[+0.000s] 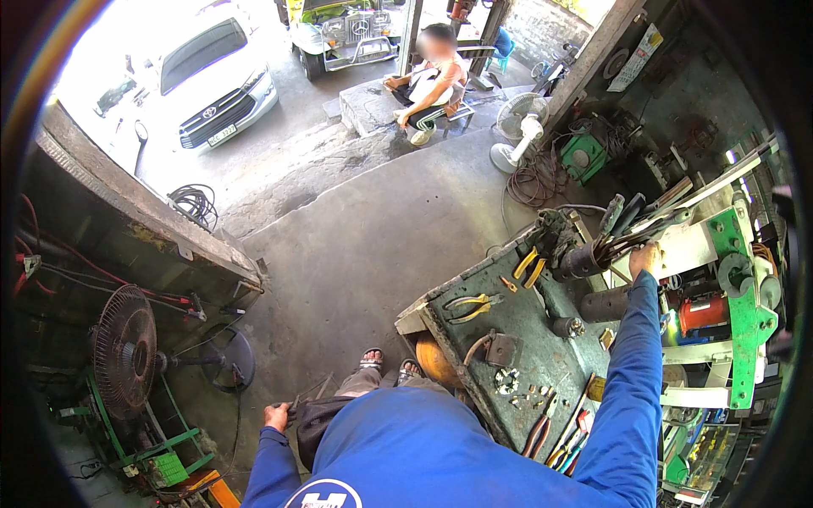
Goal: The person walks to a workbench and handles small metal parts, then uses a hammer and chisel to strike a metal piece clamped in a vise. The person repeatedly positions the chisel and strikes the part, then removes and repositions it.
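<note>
My right arm stretches over the metal workbench (549, 360) to its far end. My right hand (645, 259) is closed at a bundle of long tools (622, 241) standing in a dark cylindrical holder (578, 262); which tool its fingers grip is hidden. Low at my left side, my left hand (277, 416) has its fingers curled beside a dark cloth (318, 427). A thin rod-like shape runs near it, but what the hand holds cannot be made out. On the bench lie yellow-handled pliers (472, 306), another yellow-handled tool (531, 268) and red-handled pliers (539, 430).
A metal block (504, 350) and several small metal parts share the bench. Green-and-white machinery (730, 309) stands to the right. Two fans, a dark one (127, 351) at left and a white one (522, 118) ahead, stand on the floor. A person (434, 85) sits beyond, near parked vehicles.
</note>
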### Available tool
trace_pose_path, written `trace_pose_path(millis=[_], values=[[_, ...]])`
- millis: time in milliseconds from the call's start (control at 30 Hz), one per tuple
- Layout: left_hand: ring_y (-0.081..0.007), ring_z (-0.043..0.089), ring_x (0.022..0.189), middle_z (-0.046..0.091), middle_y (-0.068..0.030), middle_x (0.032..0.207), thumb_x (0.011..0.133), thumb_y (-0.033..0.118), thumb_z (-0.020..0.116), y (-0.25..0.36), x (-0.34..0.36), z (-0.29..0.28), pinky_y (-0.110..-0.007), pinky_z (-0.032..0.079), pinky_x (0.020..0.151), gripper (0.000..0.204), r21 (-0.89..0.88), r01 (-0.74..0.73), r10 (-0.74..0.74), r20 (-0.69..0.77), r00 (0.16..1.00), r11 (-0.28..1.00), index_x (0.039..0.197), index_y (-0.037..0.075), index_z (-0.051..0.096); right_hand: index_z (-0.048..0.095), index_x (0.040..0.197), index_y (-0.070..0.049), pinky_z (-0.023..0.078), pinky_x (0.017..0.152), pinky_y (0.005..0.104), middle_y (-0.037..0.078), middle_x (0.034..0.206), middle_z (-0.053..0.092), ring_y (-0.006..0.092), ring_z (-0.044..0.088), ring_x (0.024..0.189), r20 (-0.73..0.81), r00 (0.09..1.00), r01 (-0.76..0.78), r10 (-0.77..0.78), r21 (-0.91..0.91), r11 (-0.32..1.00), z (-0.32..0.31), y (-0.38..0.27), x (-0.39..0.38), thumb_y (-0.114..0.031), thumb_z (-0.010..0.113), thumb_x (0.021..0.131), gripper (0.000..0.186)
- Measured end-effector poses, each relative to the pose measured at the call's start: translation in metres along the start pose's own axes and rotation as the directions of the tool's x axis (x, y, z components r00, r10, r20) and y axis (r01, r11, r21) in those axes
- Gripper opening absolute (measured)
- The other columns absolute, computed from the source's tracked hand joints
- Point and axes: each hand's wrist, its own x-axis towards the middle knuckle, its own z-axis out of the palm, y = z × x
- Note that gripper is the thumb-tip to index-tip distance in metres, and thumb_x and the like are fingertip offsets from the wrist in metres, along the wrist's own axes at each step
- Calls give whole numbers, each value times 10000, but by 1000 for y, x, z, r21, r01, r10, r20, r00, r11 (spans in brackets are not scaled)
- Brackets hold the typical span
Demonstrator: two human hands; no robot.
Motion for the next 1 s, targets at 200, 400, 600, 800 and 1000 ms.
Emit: trace_pose_path(millis=[200, 400, 600, 800, 1000], values=[[-244, 755, 725, 780, -150, 924, 892, 179, 702, 8, -6, -2, -370, 614, 676, 259, 44, -22, 22, -10, 1000, 999, 962, -66, 748, 675, 1242, 41, 406, 1136, 464, 217, 1281, 670, 358, 576, 1280, -16, 999, 29, -30, -67, 997, 5, 2, 2, -340, 644, 932, 492], [-240, 753, 730, 780, -156, 918, 877, 190, 724, -16, 19, -1, -367, 605, 688, 277, 92, -50, 54, -43, 998, 994, 964, -72, 749, 678, 1227, 44, 421, 1126, 463, 227, 1259, 676, 376, 599, 1251, -26, 1000, 6, -7, -26, 1000, 3, 1, 1, -337, 645, 930, 484], [-242, 757, 756, 777, -159, 921, 872, 197, 733, -31, 30, -2, -374, 606, 693, 289, 12, -100, 99, 57, 993, 995, 953, -80, 745, 686, 1200, 46, 435, 1113, 468, 228, 1263, 673, 377, 610, 1237, -8, 1000, 6, -6, 13, 1000, 5, 3, 3, -335, 661, 907, 481], [-240, 753, 728, 774, -151, 912, 875, 194, 732, -21, 23, 0, -376, 604, 658, 277, 9, -35, 35, 2, 999, 999, 954, -72, 736, 691, 1200, 39, 456, 1092, 460, 233, 1265, 670, 382, 618, 1222, -26, 999, -27, 28, 28, 999, 20, 7, 10, -332, 685, 892, 482], [-244, 752, 725, 774, -154, 918, 873, 216, 740, -23, 25, -1, -380, 601, 645, 293, -76, 67, -65, 23, 998, 995, 957, -64, 731, 687, 1226, 19, 477, 1081, 482, 231, 1275, 665, 382, 611, 1250, -59, 996, -62, 66, 76, 995, 19, 5, 7, -301, 687, 904, 454]])
